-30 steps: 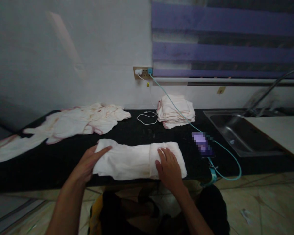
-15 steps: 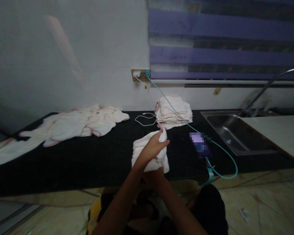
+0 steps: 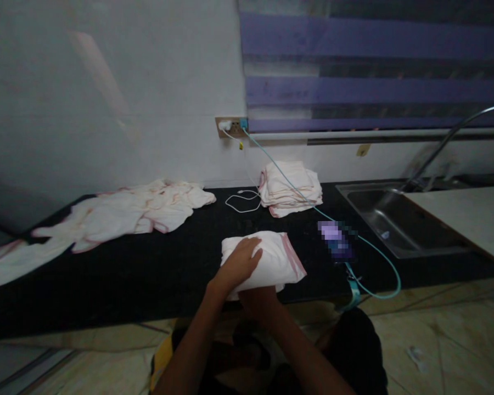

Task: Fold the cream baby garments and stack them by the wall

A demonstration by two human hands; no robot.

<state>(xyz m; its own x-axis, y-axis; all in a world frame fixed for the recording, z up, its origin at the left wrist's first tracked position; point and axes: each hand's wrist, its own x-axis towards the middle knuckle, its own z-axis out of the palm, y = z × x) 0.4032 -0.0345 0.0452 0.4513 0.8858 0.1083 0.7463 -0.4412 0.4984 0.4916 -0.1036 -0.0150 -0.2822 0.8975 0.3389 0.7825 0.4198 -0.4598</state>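
My left hand [image 3: 239, 264] lies spread flat, pressing the folded cloth [image 3: 267, 260] at the near edge of the black counter [image 3: 107, 274]. My right hand [image 3: 257, 299] is mostly hidden beneath it; it may be gripping the near hem, but I cannot tell. Step in hand: flattening the final fold (pink trim at right). Next, I judge, lifting it squarely toward the folded stack [image 3: 290, 189] behind.

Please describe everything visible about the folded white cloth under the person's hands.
The folded white cloth with a pink hem looks like soft cotton. It lies flat as a compact rectangle near the front edge of the black countertop. The left hand presses on top of it; the right hand touches its near edge, mostly hidden.
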